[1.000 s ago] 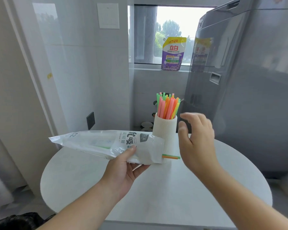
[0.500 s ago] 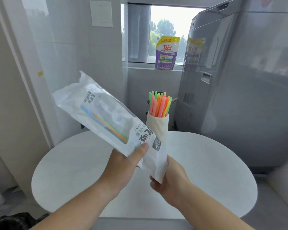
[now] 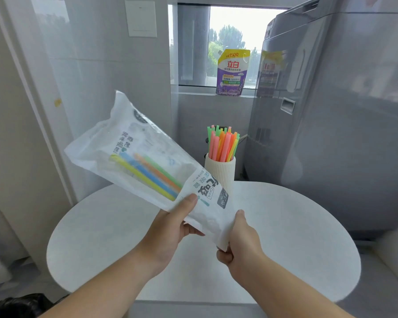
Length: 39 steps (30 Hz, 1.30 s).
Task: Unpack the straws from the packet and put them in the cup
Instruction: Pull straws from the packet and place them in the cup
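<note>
1. Packet of straws is now tilted, with its far end raised to the left and its near end low toward the person. One second ago it lay almost flat, with two straws sticking out.
2. Left hand holds the packet near the middle, thumb pressed on top and fingers curled below. Right hand was spread and free near the cup before; now it pinches the low corner of the packet.
3. I judge that this tilt lets the last straws slide down to the opening, where the right hand can pull them out. Most of the task looks done: the cup already holds a thick bunch of straws.
4. Packet is thin, soft plastic, white with a clear window, and it wrinkles easily. The straws inside are smooth, straight tubes in yellow, blue, orange and green. The cup is white, round and ribbed, and it stands on the round white table just behind the packet.
</note>
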Available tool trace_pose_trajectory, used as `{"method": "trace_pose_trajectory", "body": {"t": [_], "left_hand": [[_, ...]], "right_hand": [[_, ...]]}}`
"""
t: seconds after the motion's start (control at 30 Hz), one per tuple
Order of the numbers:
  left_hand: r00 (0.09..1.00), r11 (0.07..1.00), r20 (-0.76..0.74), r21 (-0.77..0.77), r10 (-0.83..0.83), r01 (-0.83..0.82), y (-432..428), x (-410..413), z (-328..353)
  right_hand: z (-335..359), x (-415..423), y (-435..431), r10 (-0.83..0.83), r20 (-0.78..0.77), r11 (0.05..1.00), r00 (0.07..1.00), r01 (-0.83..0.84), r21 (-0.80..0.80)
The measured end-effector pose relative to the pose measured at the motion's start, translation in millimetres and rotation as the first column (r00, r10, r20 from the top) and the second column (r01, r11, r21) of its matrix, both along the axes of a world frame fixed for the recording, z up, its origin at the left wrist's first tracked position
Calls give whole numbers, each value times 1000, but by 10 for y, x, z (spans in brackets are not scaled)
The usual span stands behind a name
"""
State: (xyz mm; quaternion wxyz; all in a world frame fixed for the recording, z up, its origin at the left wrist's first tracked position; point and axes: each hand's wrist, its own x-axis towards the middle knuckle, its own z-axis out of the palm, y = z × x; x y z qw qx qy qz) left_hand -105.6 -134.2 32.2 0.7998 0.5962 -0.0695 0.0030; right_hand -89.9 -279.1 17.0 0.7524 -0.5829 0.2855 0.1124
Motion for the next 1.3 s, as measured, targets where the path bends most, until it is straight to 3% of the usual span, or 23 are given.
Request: {"method": "trace_pose_trajectory", "body": {"t": [0.2, 0.4, 0.7, 1.13, 1.3], "left_hand": [[992, 988, 48, 100, 115, -120, 16, 31, -51], [987, 985, 127, 125, 99, -115, 6, 29, -15], [963, 961, 155, 137, 219, -241, 35, 49, -37], [973, 971, 41, -83, 229, -225, 193, 144, -83], [977, 973, 44, -111, 208, -202, 239, 160, -91]], "right_hand": [[38, -25, -27, 24, 80, 1000, 996, -24, 4], [-21, -49, 7, 114, 103, 993, 988, -110, -49], [-28, -50, -16, 131, 153, 954, 979, -167, 249], [19, 70, -193, 186, 271, 933, 945, -256, 252], [-12, 119, -291, 127, 270, 941, 955, -202, 272]]}}
